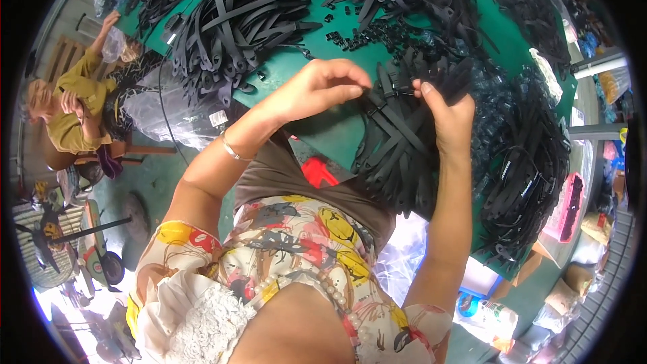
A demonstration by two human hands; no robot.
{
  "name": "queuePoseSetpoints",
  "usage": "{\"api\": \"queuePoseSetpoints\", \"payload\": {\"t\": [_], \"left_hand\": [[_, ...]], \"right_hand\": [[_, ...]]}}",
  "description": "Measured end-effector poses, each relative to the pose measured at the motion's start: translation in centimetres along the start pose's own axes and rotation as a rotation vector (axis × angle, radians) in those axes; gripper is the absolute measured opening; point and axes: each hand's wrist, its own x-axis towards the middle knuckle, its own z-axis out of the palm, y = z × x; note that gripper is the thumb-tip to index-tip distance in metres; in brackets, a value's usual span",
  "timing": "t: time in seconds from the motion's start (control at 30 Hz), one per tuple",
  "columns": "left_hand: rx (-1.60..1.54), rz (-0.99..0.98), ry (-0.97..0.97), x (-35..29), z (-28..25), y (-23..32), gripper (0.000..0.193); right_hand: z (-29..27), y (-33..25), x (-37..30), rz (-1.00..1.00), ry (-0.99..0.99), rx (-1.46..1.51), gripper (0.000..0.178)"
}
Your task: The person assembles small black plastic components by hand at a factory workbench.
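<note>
Over the near part of the green table, my left hand (329, 89) is closed, thumb and forefinger pinching the end of a black strap. My right hand (447, 109) is closed too, thumb bent over a black strap that I grip at the far side of the pile. Between and below my hands lies a heap of flat black straps (399, 155), some with rounded, holed ends, spilling toward the table's near edge. Just beyond my hands, small black plastic clips (357, 42) lie scattered. What my right fingers curl around is partly hidden.
More strap piles (236, 20) stand at the far left, and another strap bundle (526, 168) at the right. Clear plastic bags (488, 128) lie beside my right hand. A person in a yellow top (84, 87) sits at the left. The green table (330, 136) shows near my left wrist.
</note>
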Motion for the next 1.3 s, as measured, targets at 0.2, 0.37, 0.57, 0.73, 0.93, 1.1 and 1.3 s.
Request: {"api": "queuePoseSetpoints", "payload": {"t": [0.2, 0.37, 0.57, 0.73, 0.93, 1.1, 1.3], "left_hand": [[-0.963, -0.328, 0.071, 3.4, 1.7, 0.0, 0.014], [-1.231, -0.355, 0.109, 5.0, 2.6, -0.9, 0.017], [-1.202, -0.458, 0.138, 5.7, 3.2, -0.5, 0.023], [-1.131, -0.425, 0.118, 5.8, 3.5, -1.0, 0.023], [-1.034, -0.417, 0.136, 5.9, 3.6, -0.4, 0.024], [-0.852, -0.363, 0.132, 5.8, 3.8, 0.1, 0.022], [-0.505, -0.279, 0.085, 5.6, 4.1, 0.5, 0.024]], "right_hand": [[-0.2, 0.1, -0.1, -0.023, 0.000, -0.066, 0.019], [-0.5, 0.3, 0.0, -0.050, -0.015, -0.112, 0.013], [0.0, -0.1, -0.2, -0.069, -0.018, -0.094, 0.012], [0.4, -0.4, -0.2, -0.085, -0.034, -0.100, 0.015], [-0.2, 0.1, -0.1, -0.068, -0.038, -0.172, 0.020], [0.5, -0.1, 0.0, -0.136, -0.013, -0.181, 0.021], [0.2, 0.4, 0.0, -0.140, 0.009, -0.238, 0.019]]}}
